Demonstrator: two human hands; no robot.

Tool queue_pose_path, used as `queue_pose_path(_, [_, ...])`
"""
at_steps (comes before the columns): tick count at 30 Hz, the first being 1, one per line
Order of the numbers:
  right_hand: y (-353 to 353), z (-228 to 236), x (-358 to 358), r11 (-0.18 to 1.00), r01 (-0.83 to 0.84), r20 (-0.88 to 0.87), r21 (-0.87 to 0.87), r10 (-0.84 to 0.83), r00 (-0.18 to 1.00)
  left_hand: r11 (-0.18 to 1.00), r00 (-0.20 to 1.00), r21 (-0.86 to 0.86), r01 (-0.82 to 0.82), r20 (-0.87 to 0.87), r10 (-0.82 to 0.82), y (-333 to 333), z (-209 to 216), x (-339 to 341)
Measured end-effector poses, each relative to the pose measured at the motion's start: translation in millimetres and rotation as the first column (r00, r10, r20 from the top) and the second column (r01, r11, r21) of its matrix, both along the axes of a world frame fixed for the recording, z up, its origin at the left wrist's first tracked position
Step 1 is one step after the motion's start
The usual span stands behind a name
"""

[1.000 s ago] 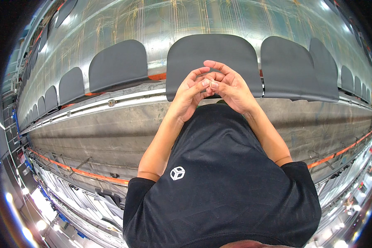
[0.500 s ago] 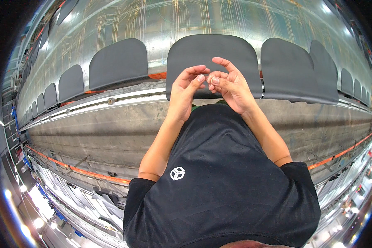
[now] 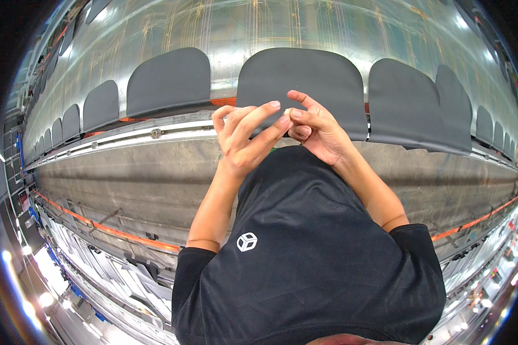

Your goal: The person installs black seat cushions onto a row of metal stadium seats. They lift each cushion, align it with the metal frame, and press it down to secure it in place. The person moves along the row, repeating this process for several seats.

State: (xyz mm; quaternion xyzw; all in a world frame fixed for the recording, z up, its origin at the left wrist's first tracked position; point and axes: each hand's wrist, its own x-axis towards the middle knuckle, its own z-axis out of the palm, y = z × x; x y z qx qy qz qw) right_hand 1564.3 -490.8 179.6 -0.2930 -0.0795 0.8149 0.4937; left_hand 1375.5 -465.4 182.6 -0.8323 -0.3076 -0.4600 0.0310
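My left hand (image 3: 242, 133) is raised in front of me with its fingers spread apart, and the tip of its thumb meets the fingertips of the other hand. My right hand (image 3: 322, 129) is closed in a pinch of thumb and finger, while its index finger points up and away. Whatever the pinch holds, if anything, is too small to make out. Behind both hands lies a dark grey sheet piece (image 3: 302, 72) with a rounded far end, draped over the near edge of a shiny metal surface (image 3: 224, 29). Neither hand visibly grips it.
More dark grey rounded pieces line the edge, such as one on the left (image 3: 170, 80) and one on the right (image 3: 403, 103). A pale metal rail (image 3: 181, 131) runs beneath them above a grey floor (image 3: 126, 172). An orange bar (image 3: 121, 233) crosses behind me.
My left hand has swung slightly left, and its fingers have fanned out. My right hand stays near the same spot, its index finger a little lower. The view has shifted slightly.
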Motion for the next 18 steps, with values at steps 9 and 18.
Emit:
queue_pose_path(9, [6, 10, -4, 0.997, -0.014, 0.11, 0.07, 0.006, 0.994, 0.874, 0.943, -0.475, 0.101, 0.325, 0.067, -5, 3, -6])
queue_pose_path(18, [7, 4, -8, 0.961, 0.002, 0.339, 0.278, -0.099, 0.936, 0.758, 0.941, -0.641, 0.122, 0.317, 0.117, -5, 7, -5])
